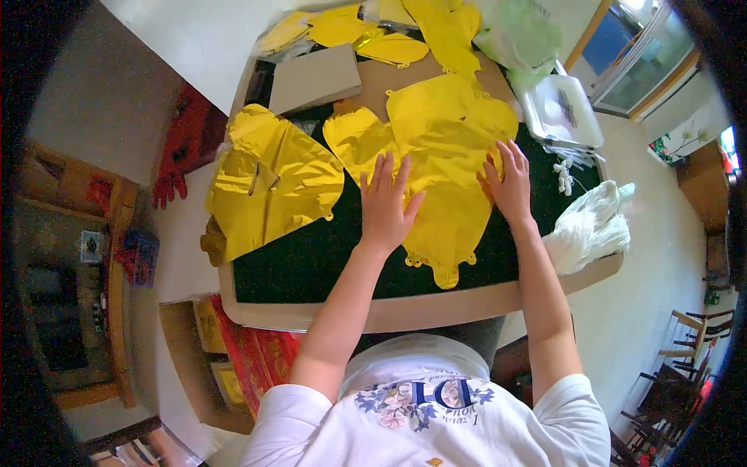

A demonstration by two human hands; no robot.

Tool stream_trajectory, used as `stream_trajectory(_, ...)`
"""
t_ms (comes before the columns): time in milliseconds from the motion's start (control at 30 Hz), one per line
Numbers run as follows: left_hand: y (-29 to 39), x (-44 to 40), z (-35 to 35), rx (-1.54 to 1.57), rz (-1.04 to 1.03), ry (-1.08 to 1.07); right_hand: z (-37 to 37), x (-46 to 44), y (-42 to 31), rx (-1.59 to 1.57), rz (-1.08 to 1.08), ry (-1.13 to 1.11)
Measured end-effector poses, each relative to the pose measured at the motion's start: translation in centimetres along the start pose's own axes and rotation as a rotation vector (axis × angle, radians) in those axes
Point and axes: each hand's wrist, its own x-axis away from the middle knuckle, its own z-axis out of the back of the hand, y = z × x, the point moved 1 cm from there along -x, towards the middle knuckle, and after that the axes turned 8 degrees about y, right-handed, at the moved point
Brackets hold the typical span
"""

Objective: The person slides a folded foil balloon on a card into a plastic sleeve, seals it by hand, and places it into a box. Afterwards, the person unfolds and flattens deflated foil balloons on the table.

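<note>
Stretches both bare arms across a green-topped table (280, 279), here read as a clock centred on the middle yellow foil sheet (440, 159), with the far edge as twelve. Shows that sheet lying spread and wrinkled on the table, between and below the two hands, with lobes toward nine, twelve and two o'clock and a narrowing tail with small looped tabs toward six.

Holds the left hand (384, 208) palm down near eight o'clock, wide and gripping nothing, fingers pointing to twelve and thumb apart, over the foil; cannot tell touching from hovering. Brings the right hand (513, 187) to the sheet's edge between three and four o'clock, fingers stretched and slightly bent; cannot tell pinching from merely touching.

Shows further, at nine o'clock, a creased yellow foil piece (272, 187) just beside the middle one; at ten, a flat grey-brown box (315, 79); at eleven, smaller yellow foil shapes (340, 27); at twelve, a long yellow foil strip (443, 35) meeting the sheet's far end. Shows at one o'clock a pale green plastic bag (520, 35); at two, a clear plastic container (559, 109); at three, a small white bundle (563, 177); at four, a crumpled white plastic bag (591, 232) at the table's edge. Includes red cloth (261, 354) below the rim, between seven and eight o'clock.
</note>
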Motion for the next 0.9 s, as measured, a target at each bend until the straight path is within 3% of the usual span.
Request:
stream_trajectory(300,-2.4,-1.8,4.1,-0.012,0.06,0.101,2.4,-0.8,-1.0,-0.149,-0.125,0.069)
stream_trajectory(467,-6.5,-7.1,5.3,-0.089,-0.003,0.101,2.1,-4.9,-2.3,-0.156,-0.037,0.016)
stream_trajectory(567,-8.5,-11.8,3.0,-0.004,-0.101,0.084,-0.7,-9.1,-3.5,-0.166,0.049,-0.046)
stream_trajectory(767,-9.1,-23.0,-5.9,-0.053,-0.117,-0.184,-11.2,-16.1,-3.3,-0.195,0.123,-0.182)
stream_trajectory(833,-9.5,-25.2,-9.7,-0.074,-0.173,-0.075,-13.1,-17.6,-3.8,-0.31,-0.038,-0.284)
stream_trajectory(900,-10.0,-27.2,-12.1,-0.098,-0.187,-0.016,-14.8,-18.7,-3.6,-0.08,0.172,-0.197)
